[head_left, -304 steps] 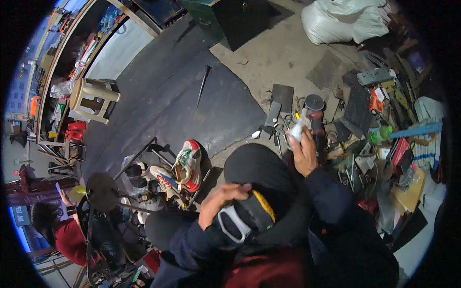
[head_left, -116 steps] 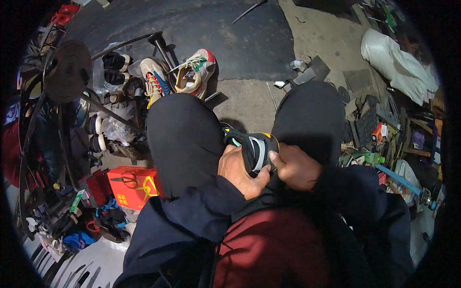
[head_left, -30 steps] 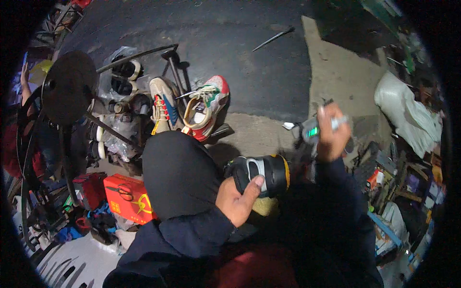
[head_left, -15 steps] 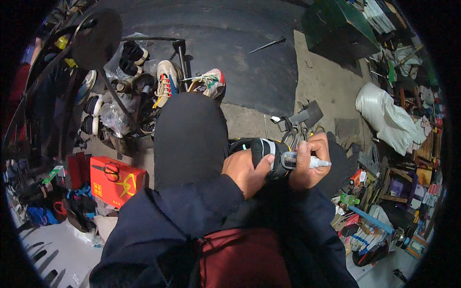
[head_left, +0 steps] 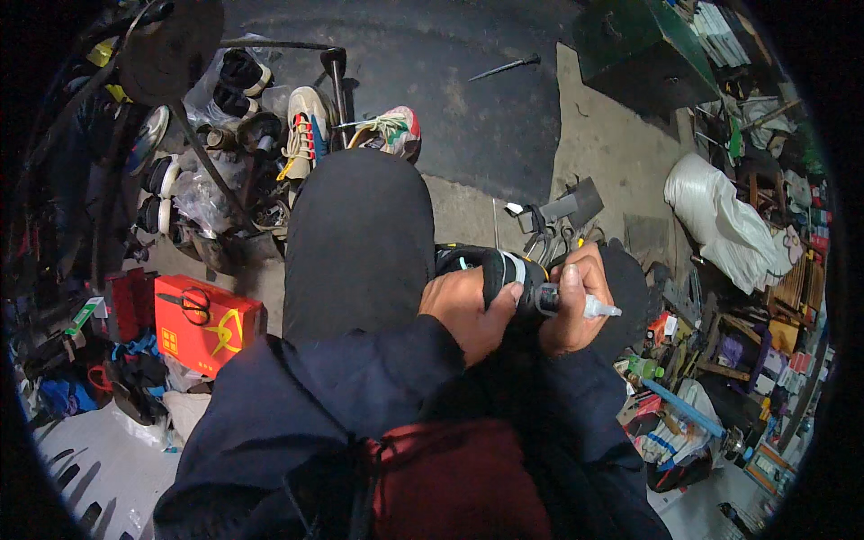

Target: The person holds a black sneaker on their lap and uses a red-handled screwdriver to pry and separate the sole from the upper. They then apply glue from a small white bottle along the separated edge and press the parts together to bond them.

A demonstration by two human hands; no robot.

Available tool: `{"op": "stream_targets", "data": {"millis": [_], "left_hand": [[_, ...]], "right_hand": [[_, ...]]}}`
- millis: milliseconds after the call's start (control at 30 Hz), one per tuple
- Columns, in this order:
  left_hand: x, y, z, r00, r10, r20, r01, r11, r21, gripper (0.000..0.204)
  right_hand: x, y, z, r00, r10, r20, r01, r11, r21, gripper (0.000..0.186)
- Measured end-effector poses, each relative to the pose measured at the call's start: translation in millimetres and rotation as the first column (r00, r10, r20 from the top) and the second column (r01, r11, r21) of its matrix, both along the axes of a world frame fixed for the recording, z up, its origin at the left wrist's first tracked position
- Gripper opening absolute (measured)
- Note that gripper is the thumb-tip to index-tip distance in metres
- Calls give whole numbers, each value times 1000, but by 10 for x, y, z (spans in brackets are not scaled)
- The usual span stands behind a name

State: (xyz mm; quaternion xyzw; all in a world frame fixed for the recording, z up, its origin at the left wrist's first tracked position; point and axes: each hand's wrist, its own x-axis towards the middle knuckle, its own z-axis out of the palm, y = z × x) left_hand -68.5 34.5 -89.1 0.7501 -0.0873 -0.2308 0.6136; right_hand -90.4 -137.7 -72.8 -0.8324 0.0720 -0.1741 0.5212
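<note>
Shoe (head_left: pixel 511 270) gripped between thumb and fingers of left hand (head_left: pixel 463 310), over the lap, between the knees (head_left: pixel 360 234). In right hand (head_left: pixel 580 301), fingers wrapped round bottle (head_left: pixel 601 308), white tip outward, other end at shoe's right side; contact unclear. Farther out, tools (head_left: pixel 558 238) near mat's (head_left: pixel 459 117) near right corner. Leftward, scissors (head_left: pixel 192 306) near red box's (head_left: pixel 184 337) far edge.
</note>
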Motion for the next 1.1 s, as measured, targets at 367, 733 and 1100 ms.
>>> {"op": "stream_targets", "data": {"millis": [367, 733, 1100], "left_hand": [[7, -55, -61, 968, 32, -248, -62, 992, -114, 21], [-45, -30, -72, 997, 6, -79, -9, 999, -46, 24], [-145, -83, -106, 982, 48, -181, -81, 981, -176, 23]], "right_hand": [[61, 94, -43, 998, 54, 35, -58, 989, 139, 32], [-29, 264, -105, 983, -169, 69, 157, 976, 153, 22], [-123, 304, -92, 987, -78, 138, 79, 997, -1, 27]]}}
